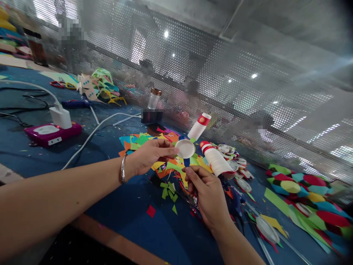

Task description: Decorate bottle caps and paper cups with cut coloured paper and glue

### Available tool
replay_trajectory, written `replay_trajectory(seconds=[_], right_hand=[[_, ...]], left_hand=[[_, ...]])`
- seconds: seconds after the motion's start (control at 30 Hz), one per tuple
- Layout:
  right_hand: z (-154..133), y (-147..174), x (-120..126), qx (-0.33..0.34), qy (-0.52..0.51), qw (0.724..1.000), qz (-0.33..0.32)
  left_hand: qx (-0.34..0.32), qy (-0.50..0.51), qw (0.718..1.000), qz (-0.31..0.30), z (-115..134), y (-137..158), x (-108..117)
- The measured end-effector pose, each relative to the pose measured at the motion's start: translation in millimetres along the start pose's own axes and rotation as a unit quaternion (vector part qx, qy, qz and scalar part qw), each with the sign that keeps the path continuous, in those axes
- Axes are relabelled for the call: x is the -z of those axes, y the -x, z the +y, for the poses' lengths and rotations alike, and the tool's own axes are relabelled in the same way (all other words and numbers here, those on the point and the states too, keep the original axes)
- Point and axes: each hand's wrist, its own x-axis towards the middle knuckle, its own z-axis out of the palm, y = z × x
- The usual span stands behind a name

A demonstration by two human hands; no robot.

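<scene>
My left hand (151, 154), with a silver bangle at its wrist, pinches a white paper cup (186, 149) by its left edge; its round face is turned towards me. A blue paper piece (186, 162) sits at the cup's lower edge, and more blue and green shows at its top. My right hand (206, 191) is closed on the lower end of the blue piece, just under the cup. Beyond my hands lies a heap of coloured paper scraps (132, 141). Stacked paper cups (216, 160) lie right of it, and another stack (199, 127) leans behind.
A purple power strip (52, 134) with a white charger (61, 116) and cable is at left. Scissors (62, 85) and a clear jar (154, 98) stand farther back by a perforated metal screen (176, 55). Colourful paper assemblies (311, 195) lie at right.
</scene>
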Motion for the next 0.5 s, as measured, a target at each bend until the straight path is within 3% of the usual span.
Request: replay_trajectory(seconds=[0.17,0.5], right_hand=[[0.1,-0.2,0.3,-0.005,0.004,1.0,-0.001],[-1.1,1.0,-0.4,-0.024,0.013,1.0,-0.003]], left_hand=[[0.018,-0.005,0.999,-0.032,-1.2,0.8,-0.7],[-0.034,0.014,0.999,0.025,9.4,-4.8,6.4]])
